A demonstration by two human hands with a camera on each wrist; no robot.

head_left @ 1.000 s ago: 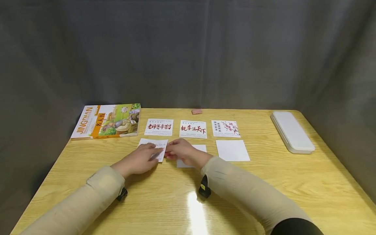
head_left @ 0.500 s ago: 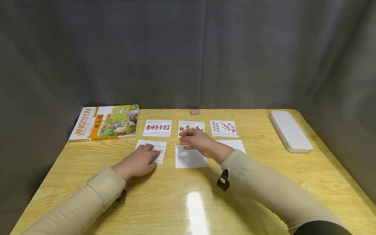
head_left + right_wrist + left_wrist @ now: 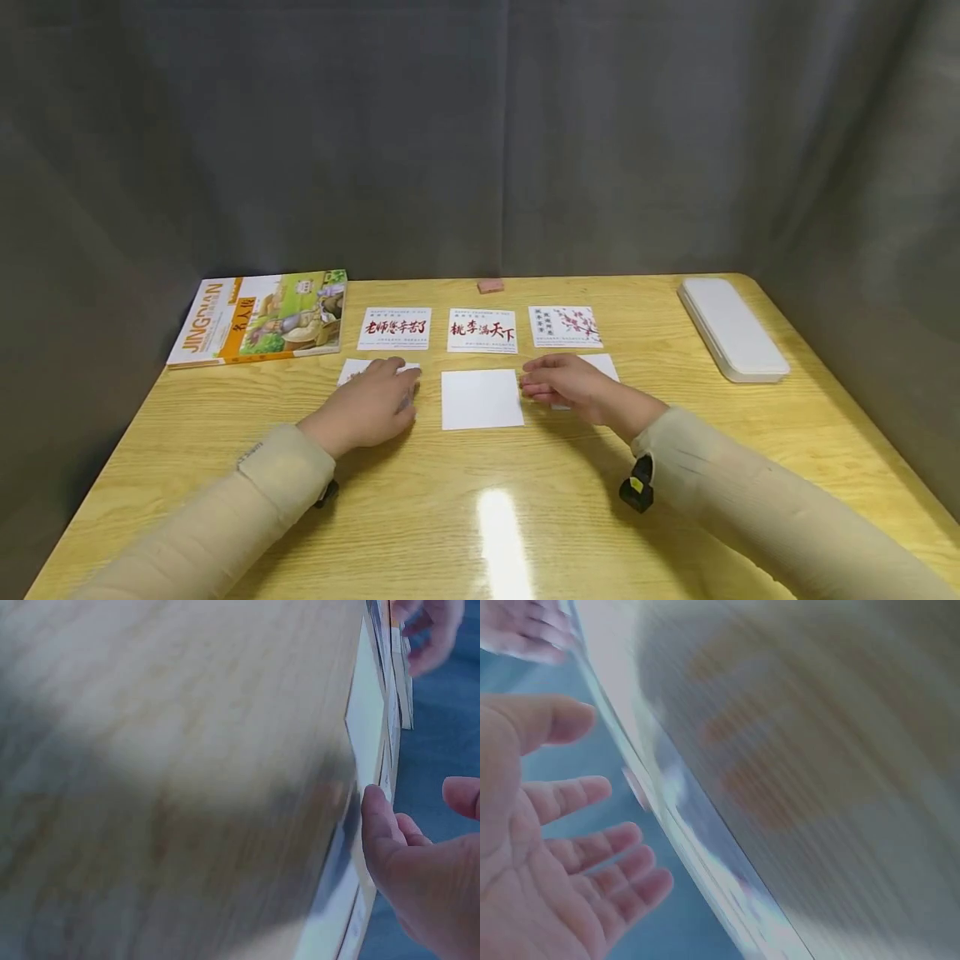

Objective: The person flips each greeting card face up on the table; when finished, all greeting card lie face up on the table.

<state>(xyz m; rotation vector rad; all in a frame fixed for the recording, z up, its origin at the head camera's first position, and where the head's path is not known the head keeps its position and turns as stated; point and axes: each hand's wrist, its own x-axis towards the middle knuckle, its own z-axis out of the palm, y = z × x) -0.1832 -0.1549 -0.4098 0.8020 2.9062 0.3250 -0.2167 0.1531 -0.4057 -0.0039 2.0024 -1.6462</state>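
My left hand hovers over the lower left printed card, hiding most of it. Its fingers are spread and hold nothing in the left wrist view. My right hand is above the table, between the blank middle card and the blank right card, which it partly covers. In the right wrist view its fingers are loosely bent around nothing. Behind lie three printed cards in a row: one with red writing, another with red writing, and one with red blossoms.
A book lies at the back left of the wooden table. A small pink block sits by the back edge. A white case lies at the back right, before a grey curtain.
My right hand has left the lower left card and moved right, past the blank middle card. My left hand has let go of the lower left card and spread above it.
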